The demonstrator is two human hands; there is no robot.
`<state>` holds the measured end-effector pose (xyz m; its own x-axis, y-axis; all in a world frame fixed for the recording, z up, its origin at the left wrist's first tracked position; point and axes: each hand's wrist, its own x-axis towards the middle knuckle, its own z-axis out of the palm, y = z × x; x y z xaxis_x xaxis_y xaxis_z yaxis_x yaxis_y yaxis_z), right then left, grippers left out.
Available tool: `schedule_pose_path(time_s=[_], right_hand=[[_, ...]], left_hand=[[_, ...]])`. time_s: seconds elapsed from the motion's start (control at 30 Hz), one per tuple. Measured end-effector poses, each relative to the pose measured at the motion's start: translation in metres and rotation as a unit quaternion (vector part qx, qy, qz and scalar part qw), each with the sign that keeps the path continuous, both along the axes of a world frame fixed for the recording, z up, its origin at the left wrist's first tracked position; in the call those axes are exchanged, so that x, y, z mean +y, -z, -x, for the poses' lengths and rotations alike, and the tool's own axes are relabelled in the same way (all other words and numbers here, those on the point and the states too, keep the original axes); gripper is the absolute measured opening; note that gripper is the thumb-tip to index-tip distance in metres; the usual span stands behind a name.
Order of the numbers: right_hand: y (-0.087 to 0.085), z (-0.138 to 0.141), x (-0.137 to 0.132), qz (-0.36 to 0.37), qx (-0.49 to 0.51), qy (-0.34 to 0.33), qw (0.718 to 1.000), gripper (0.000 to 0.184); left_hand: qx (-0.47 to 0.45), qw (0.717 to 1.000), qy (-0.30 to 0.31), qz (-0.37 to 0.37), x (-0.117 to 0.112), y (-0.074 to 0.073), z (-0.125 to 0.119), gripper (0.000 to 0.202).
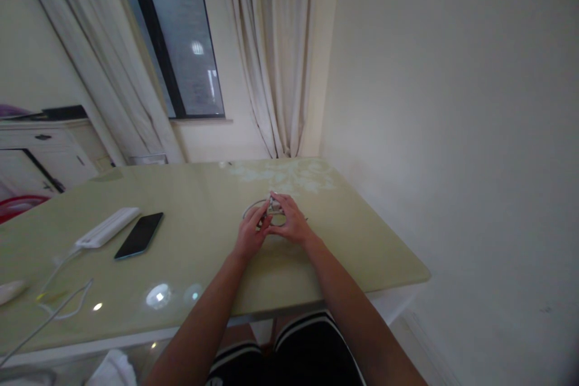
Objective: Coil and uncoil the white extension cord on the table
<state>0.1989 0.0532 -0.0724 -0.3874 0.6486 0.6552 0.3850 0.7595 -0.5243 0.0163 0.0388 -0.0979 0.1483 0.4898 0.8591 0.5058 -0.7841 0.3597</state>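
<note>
Near the middle of the table, my left hand (252,234) and my right hand (293,223) come together with their fingers curled. Between them is a thin, pale cable (250,207), which bends in a loop out past the left fingers. A small silvery part shows at the raised fingertips, too small to name. Both hands are closed on the cable, and the fingers cover much of it.
On the left of the table (203,271) lie a black phone (139,236) and a white power strip (108,228). A white cord (67,301) curls near the front left edge. A wall (452,132) stands along the right side.
</note>
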Motion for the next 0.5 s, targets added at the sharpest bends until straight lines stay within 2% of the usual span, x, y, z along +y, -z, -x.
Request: schedule_pose_path(time_s=[0.33, 0.5], right_hand=[[0.0083, -0.0034, 0.0056, 0.081, 0.014, -0.007, 0.997, 0.103], [0.0068, 0.0034, 0.0002, 0.060, -0.040, 0.043, 0.996, 0.093]], left_hand=[[-0.021, 0.999, 0.016, 0.020, -0.0038, -0.0089, -0.0019, 0.038], [-0.035, 0.999, 0.014, 0.010, -0.0033, -0.0086, -0.0030, 0.035]])
